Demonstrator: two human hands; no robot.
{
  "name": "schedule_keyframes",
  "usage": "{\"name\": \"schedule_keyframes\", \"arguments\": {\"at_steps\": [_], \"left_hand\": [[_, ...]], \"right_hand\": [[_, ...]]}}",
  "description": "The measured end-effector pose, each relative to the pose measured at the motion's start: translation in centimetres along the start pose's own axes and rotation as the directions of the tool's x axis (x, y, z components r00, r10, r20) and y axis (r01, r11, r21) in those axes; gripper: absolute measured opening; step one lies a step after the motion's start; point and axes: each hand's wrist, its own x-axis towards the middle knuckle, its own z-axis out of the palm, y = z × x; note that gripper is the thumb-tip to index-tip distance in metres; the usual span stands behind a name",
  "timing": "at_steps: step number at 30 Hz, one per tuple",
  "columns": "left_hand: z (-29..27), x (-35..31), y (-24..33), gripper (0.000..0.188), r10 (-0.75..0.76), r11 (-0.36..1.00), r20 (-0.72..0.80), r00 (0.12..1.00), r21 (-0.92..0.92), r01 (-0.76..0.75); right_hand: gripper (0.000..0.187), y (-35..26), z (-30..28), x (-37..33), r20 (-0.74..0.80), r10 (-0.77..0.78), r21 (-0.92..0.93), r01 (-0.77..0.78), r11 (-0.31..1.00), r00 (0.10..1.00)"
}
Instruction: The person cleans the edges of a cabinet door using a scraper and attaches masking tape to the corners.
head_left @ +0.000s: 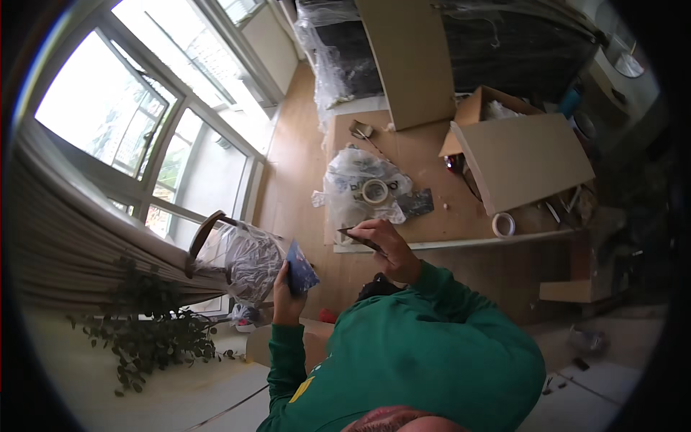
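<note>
My left hand is closed on a blue flat piece with pale specks, roughly triangular as it shows here; its kind is unclear. My right hand grips a thin dark flat tool that points left, near the table's front edge. The two hands are apart. Just beyond the right hand, a crumpled clear plastic bag lies on the table with a roll of tape on it. A dark flat sheet lies beside the bag.
The brown-covered table carries an open cardboard box, a flat board and another tape roll. A tall panel leans behind. To the left stand a plastic-wrapped chair, a leafy plant and windows.
</note>
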Motion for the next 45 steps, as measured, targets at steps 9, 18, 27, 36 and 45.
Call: {"name": "schedule_keyframes", "arguments": {"at_steps": [9,18,27,36,45], "left_hand": [[7.6,4.6,-11.0,0.021,-0.453,0.89,0.092,0.887,0.1,0.444],[12.0,8.6,-6.9,0.02,-0.191,0.982,0.106,0.976,0.037,0.188],[6.6,7.2,-12.4,0.023,0.05,0.965,0.003,0.999,-0.26,-0.048],[5.2,3.5,-19.0,0.02,0.088,0.884,-0.155,0.984,-0.443,-0.149],[3.7,2.8,-21.0,0.019,0.136,0.878,-0.216,0.967,-0.426,-0.218]], "right_hand": [[0.058,0.5,-3.8,-8.4,0.013,0.152,-0.544,-0.12,0.83,0.988],[0.06,2.4,-21.4,-5.1,-0.147,0.21,-0.7,-0.252,0.669,0.966],[0.057,14.6,-36.1,2.6,0.103,0.288,-0.8,-0.093,0.593,0.952],[0.051,23.5,-36.7,6.3,0.307,0.293,-0.81,0.088,0.579,0.906],[0.041,26.3,-36.6,8.6,0.38,0.299,-0.803,0.151,0.577,0.875]]}}
